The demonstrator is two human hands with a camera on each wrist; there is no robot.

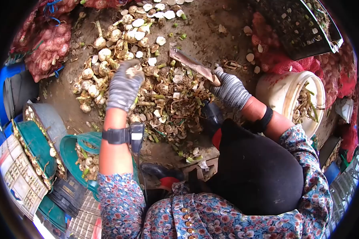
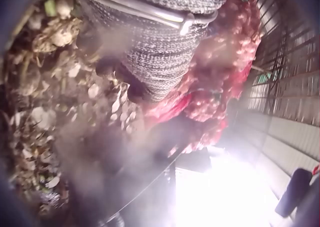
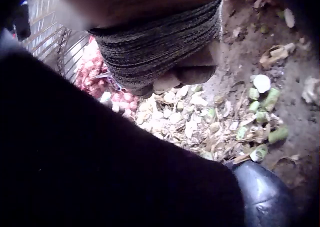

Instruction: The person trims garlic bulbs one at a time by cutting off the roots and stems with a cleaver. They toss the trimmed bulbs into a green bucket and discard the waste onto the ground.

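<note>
In the head view my left hand (image 1: 123, 88), in a grey striped knit glove, is over the heap of garlic (image 1: 103, 68). Its fingers curl round a garlic bulb (image 1: 135, 72), partly covered by the glove and blurred. My right hand (image 1: 229, 90), gloved alike, grips the handle of a broad-bladed knife (image 1: 191, 63). The blade points up and left, over the heap's right edge. The left wrist view shows the left glove (image 2: 160, 52), its fingertips mostly hidden. In the right wrist view the right glove (image 3: 160, 49) is above cut stalks and peelings (image 3: 190, 119).
A white bucket (image 1: 275, 89) of trimmings stands at the right, below a black crate (image 1: 295, 32). Red mesh sacks (image 1: 48, 51) lie at the upper left. Green tubs (image 1: 70, 149) holding garlic stand at the lower left. A black boot (image 1: 159, 170) is near the heap's front.
</note>
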